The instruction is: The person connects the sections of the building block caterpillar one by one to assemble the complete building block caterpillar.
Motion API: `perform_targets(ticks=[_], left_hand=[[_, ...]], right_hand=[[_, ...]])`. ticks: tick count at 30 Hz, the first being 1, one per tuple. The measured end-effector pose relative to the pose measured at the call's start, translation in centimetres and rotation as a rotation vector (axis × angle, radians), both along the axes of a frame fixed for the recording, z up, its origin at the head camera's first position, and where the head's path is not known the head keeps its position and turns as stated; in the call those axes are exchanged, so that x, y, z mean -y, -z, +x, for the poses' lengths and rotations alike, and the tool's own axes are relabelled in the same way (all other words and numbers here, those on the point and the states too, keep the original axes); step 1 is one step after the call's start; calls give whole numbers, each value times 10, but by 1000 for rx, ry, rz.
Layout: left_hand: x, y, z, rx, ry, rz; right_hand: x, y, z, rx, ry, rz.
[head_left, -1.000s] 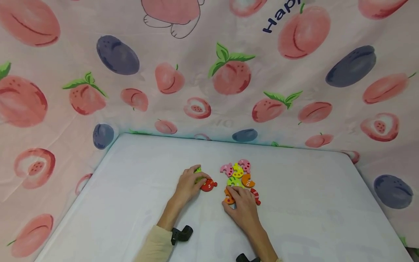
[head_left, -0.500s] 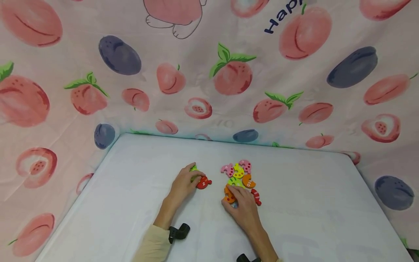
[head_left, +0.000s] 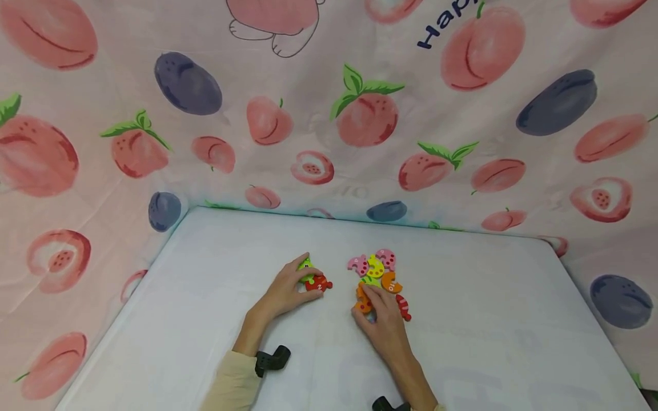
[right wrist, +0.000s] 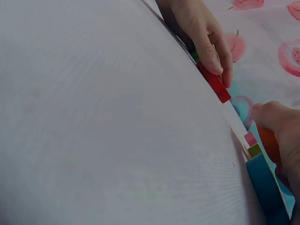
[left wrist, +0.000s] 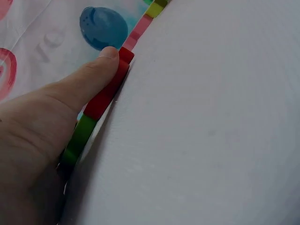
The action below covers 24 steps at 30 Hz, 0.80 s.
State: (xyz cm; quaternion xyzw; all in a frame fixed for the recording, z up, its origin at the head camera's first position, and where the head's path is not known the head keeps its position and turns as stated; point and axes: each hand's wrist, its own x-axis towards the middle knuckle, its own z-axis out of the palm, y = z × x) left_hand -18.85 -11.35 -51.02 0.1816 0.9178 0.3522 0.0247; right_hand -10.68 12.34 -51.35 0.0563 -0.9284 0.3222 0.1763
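Note:
My left hand (head_left: 288,289) holds a red puzzle piece (head_left: 320,283) marked 2, its thumb along the near edge and fingers over the far side. A green piece (head_left: 305,266) joins the red one under those fingers; part of it is hidden. In the left wrist view the thumb presses the side of the red piece (left wrist: 104,93). My right hand (head_left: 384,319) pinches an orange piece (head_left: 362,301) between thumb and fingers; the right wrist view has the orange piece (right wrist: 268,144) raised above a blue piece (right wrist: 266,185), mostly covered in the head view.
Beyond the right hand lie pink (head_left: 385,258), yellow (head_left: 376,266) and light green (head_left: 370,281) pieces, with another orange piece (head_left: 390,282). A striped red piece (head_left: 403,308) lies to its right. A fruit-print cloth (head_left: 308,114) hangs behind the white table (head_left: 488,319).
My left hand has slid the red and green pieces left, and its thumb has shifted to the red piece's near edge. The orange piece at my right hand has shifted slightly right.

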Motion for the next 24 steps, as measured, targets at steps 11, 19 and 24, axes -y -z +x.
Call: perform_targets(ticks=[11,19,24], left_hand=[[0,2,-2,19,-4,-13],[1,2,-1,6,-6,-7],[1,3,-3,2,4,-16]], right_hand=[[0,-1,-2,-32,-6,-63],[4,-2,-2,-25,-8,-67],[16,-6,-4,-9,-59,-99]])
